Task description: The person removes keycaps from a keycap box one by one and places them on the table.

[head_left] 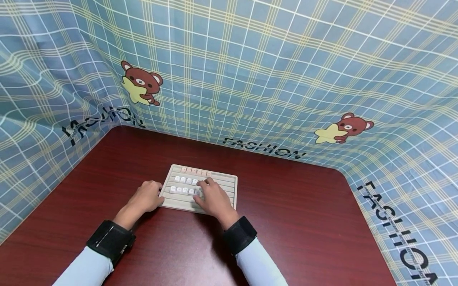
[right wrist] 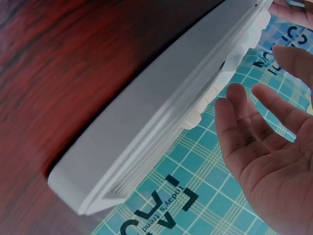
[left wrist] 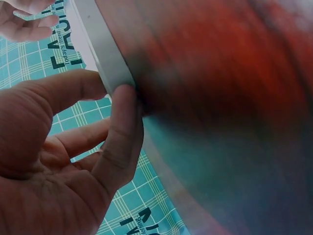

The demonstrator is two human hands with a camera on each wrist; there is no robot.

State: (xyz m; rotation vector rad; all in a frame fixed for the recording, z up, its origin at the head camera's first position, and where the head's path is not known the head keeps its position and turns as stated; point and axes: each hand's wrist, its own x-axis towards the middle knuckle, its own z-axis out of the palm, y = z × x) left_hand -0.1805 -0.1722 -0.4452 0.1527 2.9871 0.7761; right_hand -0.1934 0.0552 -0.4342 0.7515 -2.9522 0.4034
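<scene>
A pale ridged tray [head_left: 168,201] lies on the table, carrying small blocks that look like keycaps. White keycaps [head_left: 183,190] stand in two rows, and a pinkish row of keycaps [head_left: 195,171] runs along the back. At the tray's left edge, my left hand [head_left: 144,196] grips the rim; the left wrist view shows thumb and finger [left wrist: 126,112] against its side. Over the right part of the rows hovers my right hand [head_left: 218,198], fingers loosely bent. In the right wrist view, nothing shows between those fingers [right wrist: 227,122]. The hand hides some keycaps.
The dark red table [head_left: 286,222] extends around the tray on all sides. Plaid cloth [head_left: 250,79] with printed bears and lettering hangs behind and along both sides of the table.
</scene>
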